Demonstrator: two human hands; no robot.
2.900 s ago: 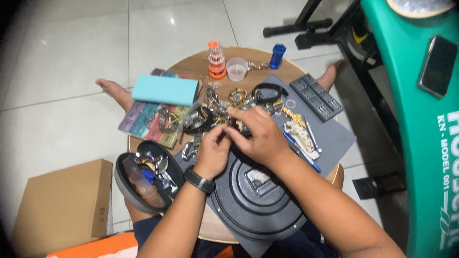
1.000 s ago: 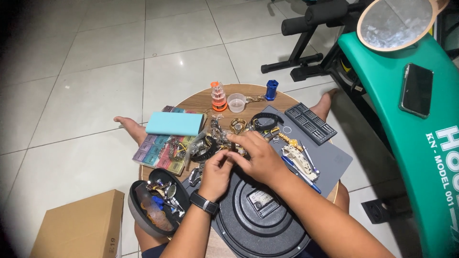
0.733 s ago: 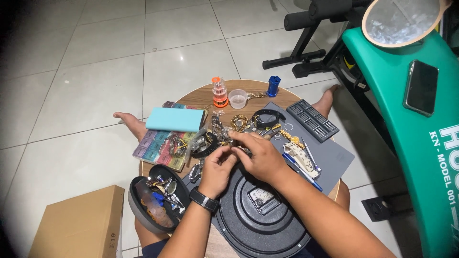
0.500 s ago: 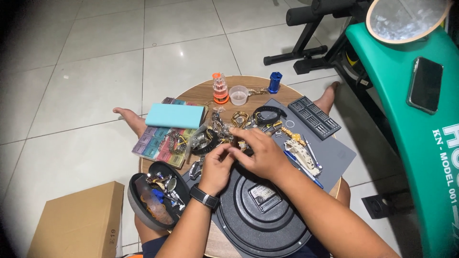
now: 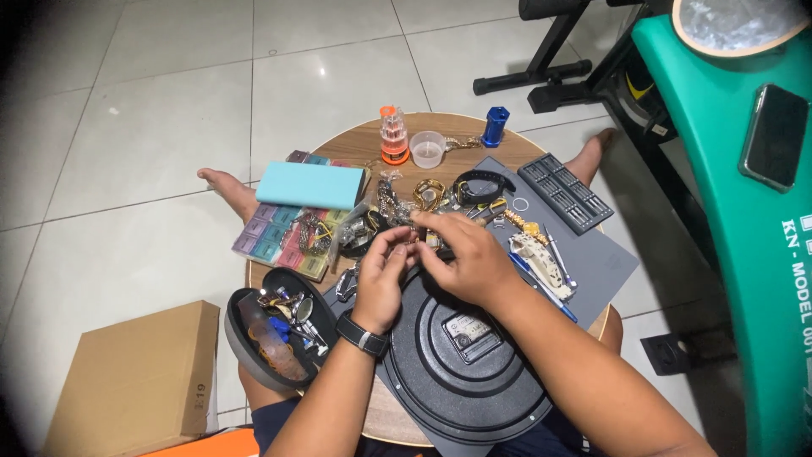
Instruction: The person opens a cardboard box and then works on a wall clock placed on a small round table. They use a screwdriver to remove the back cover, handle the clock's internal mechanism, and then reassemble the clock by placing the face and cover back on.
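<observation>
Over the middle of the round wooden table (image 5: 355, 144), the left hand (image 5: 381, 279) and right hand (image 5: 465, 258) meet fingertip to fingertip, pinching a small metal piece (image 5: 412, 239) too tiny to identify, raised close for fine work. The round black clock back (image 5: 461, 364) lies at the near edge beneath the wrists.
</observation>
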